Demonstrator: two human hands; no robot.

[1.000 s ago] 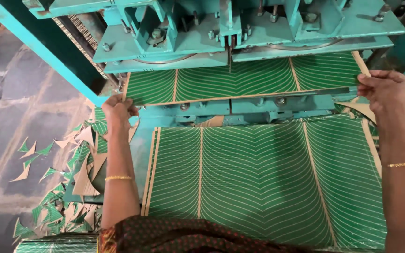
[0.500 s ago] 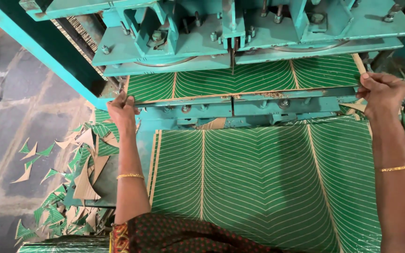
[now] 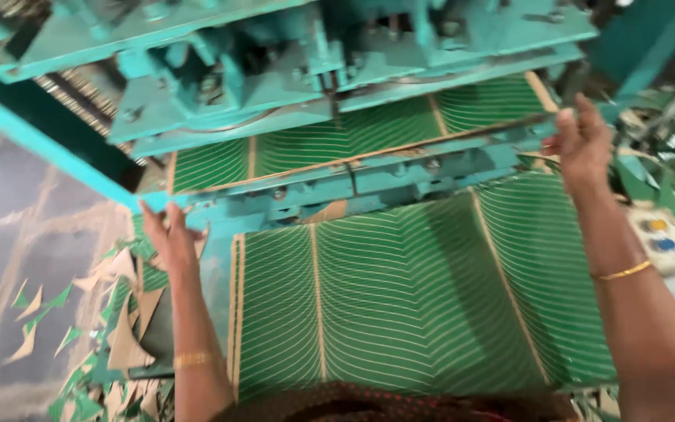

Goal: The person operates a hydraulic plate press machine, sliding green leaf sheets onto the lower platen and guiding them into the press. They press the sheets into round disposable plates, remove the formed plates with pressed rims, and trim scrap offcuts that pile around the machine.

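The left hand point(image 3: 167, 234) lies at the left end of the teal machine point(image 3: 314, 78), its fingers spread and pressing near the end of the low metal bar point(image 3: 369, 176) that crosses the sheets; whether it grips anything I cannot tell. The right hand point(image 3: 583, 144) is at the far right, fingers loosely curled around the right end of the same bar or the sheet edge there, which of the two is not clear. Each wrist carries a thin gold bangle point(image 3: 623, 272). The stack of green sheets with pale curved lines point(image 3: 400, 305) lies flat on the near side of the bar, between the two forearms, and more of the same patterned sheet point(image 3: 478, 105) shows beyond the bar under the machine's head. Small green and brown triangular offcuts point(image 3: 80, 312) are scattered on the grey floor point(image 3: 17, 234) to the left. At the right edge sits a pale box with coloured buttons point(image 3: 662, 238).
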